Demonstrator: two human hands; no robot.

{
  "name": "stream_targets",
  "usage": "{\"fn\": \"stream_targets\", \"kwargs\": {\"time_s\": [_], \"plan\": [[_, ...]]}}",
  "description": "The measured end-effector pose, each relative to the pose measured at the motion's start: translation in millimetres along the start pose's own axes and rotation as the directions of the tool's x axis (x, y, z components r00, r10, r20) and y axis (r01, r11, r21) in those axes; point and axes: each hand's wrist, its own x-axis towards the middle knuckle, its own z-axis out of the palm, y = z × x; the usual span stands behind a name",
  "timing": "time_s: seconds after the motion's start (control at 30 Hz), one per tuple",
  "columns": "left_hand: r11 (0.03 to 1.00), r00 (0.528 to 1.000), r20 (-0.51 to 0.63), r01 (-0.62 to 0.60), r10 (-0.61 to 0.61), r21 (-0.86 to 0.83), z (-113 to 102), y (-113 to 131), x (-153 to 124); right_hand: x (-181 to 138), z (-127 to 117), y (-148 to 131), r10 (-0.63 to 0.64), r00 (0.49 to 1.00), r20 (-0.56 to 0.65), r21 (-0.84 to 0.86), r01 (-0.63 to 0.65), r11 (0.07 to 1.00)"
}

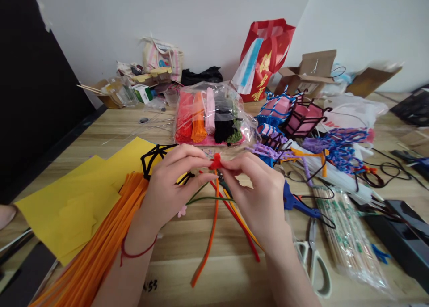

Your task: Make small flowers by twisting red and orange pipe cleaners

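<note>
Above the middle of the table, my left hand (170, 184) and my right hand (256, 188) meet, fingertips closed around a small red fuzzy piece (217, 160) that looks bent from pipe cleaner. An orange pipe cleaner (213, 235) hangs down from it toward the tabletop. Beneath my hands lie a red pipe cleaner (248, 233), a yellow one and green ones. A small pink flower (182, 211) shows beside my left hand. Behind that hand stands a black pipe-cleaner frame (157, 155), partly hidden.
Orange pipe cleaners (100, 240) and yellow sheets (70, 204) lie at left. A clear bag (214, 119) of coloured bundles sits behind. To the right are scissors (315, 262), a blue glue gun (296, 202), wrapped sticks (348, 231) and small lanterns (304, 117). A red bag (268, 61) stands at the back.
</note>
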Motion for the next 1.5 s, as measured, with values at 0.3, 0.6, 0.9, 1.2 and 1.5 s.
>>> {"fn": "stream_targets", "kwargs": {"time_s": [0.3, 0.6, 0.9, 1.2, 1.5], "plan": [[0.968, 0.984, -0.066, 0.149, -0.165, -0.201, 3.3, 0.2, -0.5, -1.8, 3.3, 1.0, -0.123, 0.992, -0.013, -0.036, 0.123, 0.992], [0.952, 0.973, -0.039, 0.213, -0.227, -0.222, 5.6, 0.3, -2.3, 0.9, 6.0, 3.2, -0.100, 0.994, -0.043, -0.004, 0.100, 0.995], [0.992, 0.988, -0.088, 0.128, -0.130, -0.022, 0.1, 11.0, -1.3, 3.1, -0.3, 0.7, 0.071, 0.994, 0.081, 0.139, -0.082, 0.987], [0.978, 0.991, 0.014, -0.137, 0.137, 0.157, -4.6, 12.3, -0.5, 3.3, -9.3, 6.2, 0.225, 0.958, 0.178, 0.242, -0.264, 0.933], [1.000, 0.991, -0.131, -0.014, 0.016, 0.015, 8.8, 13.9, -5.2, 3.6, -4.0, -0.4, 0.309, 0.949, 0.067, 0.380, -0.310, 0.871]]}}
